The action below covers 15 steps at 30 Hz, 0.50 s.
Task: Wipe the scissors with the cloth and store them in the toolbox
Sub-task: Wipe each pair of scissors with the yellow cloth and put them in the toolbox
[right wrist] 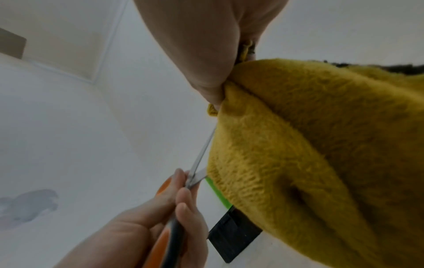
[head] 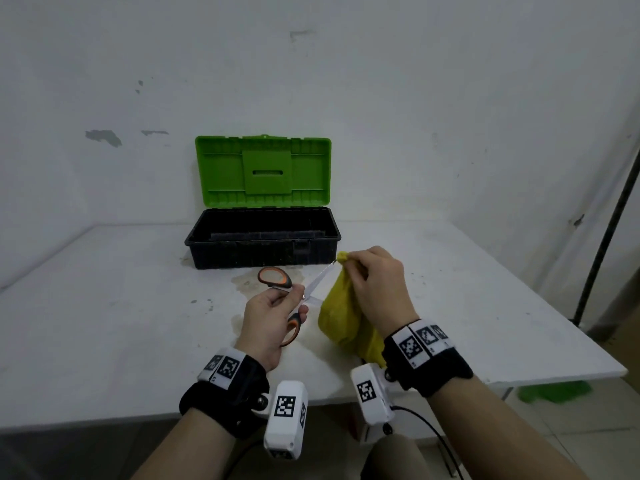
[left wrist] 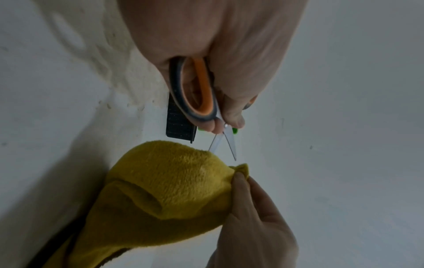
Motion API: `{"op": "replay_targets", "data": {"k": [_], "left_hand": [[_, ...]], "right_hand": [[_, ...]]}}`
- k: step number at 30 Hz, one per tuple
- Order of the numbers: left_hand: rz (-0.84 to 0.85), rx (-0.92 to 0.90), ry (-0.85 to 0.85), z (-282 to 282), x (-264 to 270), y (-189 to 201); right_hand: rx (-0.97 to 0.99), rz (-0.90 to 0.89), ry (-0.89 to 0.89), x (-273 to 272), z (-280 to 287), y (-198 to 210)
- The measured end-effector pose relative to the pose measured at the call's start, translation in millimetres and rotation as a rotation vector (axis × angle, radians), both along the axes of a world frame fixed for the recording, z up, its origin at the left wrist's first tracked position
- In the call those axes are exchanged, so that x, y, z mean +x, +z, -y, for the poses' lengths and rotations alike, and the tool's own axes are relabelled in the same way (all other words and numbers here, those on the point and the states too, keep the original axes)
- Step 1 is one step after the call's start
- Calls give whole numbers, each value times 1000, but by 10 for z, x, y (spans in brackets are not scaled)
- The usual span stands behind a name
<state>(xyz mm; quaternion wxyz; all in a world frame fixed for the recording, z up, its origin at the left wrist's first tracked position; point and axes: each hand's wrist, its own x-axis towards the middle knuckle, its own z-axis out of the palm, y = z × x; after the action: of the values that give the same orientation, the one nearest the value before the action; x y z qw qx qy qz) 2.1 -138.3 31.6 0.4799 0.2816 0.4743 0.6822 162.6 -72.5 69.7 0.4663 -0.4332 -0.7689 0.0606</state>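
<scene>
My left hand (head: 273,315) grips the orange-and-grey handles of the scissors (head: 320,280), whose blades stand spread apart and point up to the right. My right hand (head: 374,275) pinches a fold of the yellow cloth (head: 337,313) at the tip of the upper blade; the rest of the cloth hangs below. In the left wrist view the scissors (left wrist: 226,139) show both blades above the cloth (left wrist: 169,190). In the right wrist view one blade of the scissors (right wrist: 201,156) runs along the cloth (right wrist: 309,145). The toolbox (head: 263,237) stands behind, green lid raised.
The white table (head: 121,306) carries stains near the toolbox front. A dark pole (head: 606,216) leans at the right wall. Something green (head: 554,391) lies on the floor beyond the table's right edge. Walls close in behind and to the left.
</scene>
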Motion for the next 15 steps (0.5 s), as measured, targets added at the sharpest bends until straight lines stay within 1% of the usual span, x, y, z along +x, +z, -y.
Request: {"op": "replay_targets", "data": {"k": [2, 4, 6, 7, 10, 13, 15], "left_hand": [[6, 7, -17, -5, -5, 4], [-15, 13, -45, -14, -1, -5], [-49, 3, -70, -22, -1, -22], [-62, -5, -76, -25, -7, -28], [-68, -24, -71, -26, -37, -45], [-49, -19, -46, -21, -40, -48], [-54, -11, -26, -25, -33, -42]], "right_hand": [[30, 44, 85, -6, 110, 6], [54, 164, 199, -46, 241, -43], [59, 262, 242, -60, 277, -91], [49, 276, 240, -46, 253, -96], [-8, 200, 175, 34, 98, -89], [0, 104, 81, 110, -6, -62], [27, 106, 108, 81, 68, -52]]}}
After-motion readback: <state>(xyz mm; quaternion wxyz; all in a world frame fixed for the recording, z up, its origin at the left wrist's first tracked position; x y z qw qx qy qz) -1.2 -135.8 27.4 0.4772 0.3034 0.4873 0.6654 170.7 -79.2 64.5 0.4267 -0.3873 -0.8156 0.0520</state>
